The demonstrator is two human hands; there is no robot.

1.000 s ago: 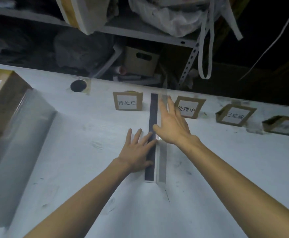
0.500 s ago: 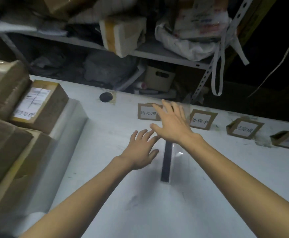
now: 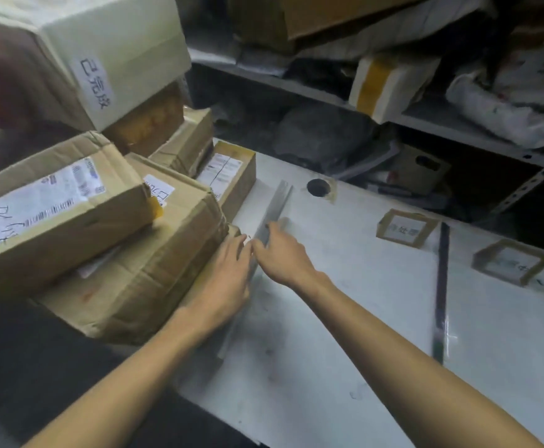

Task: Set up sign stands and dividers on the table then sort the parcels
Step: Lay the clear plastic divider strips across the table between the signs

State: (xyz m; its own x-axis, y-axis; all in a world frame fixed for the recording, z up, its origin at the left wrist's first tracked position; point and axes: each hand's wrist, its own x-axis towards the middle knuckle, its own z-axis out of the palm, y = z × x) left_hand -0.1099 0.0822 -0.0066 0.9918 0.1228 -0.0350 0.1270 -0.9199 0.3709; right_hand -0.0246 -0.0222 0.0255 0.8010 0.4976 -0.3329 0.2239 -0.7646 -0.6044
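At the far left a stack of cardboard parcels (image 3: 128,253) is crowding the left edge of the table (image 3: 377,260), waiting to be sorted. Just right of it the left hand (image 3: 228,279) is lying with straight, released fingers (image 3: 238,245) along the foot of the stack, apparently steadying a loose divider (image 3: 277,202). This long pale strip is leaning on edge against the parcels and running from near to far. The right hand (image 3: 282,257) is reaching across to it. Its fingers (image 3: 274,227) are curling over the strip's upper edge and grasping it, probably to carry it toward the signs, though blur is softening the contact. Farther right, past a round cable hole (image 3: 318,187), a sign stand (image 3: 404,228) is standing at the far edge. A placed divider (image 3: 442,286) is lying beside it, and a second sign stand (image 3: 513,261) is sitting beyond that. The white table is looking scuffed and dimly lit, and behind it a metal shelf (image 3: 432,122) is holding bags and boxes.
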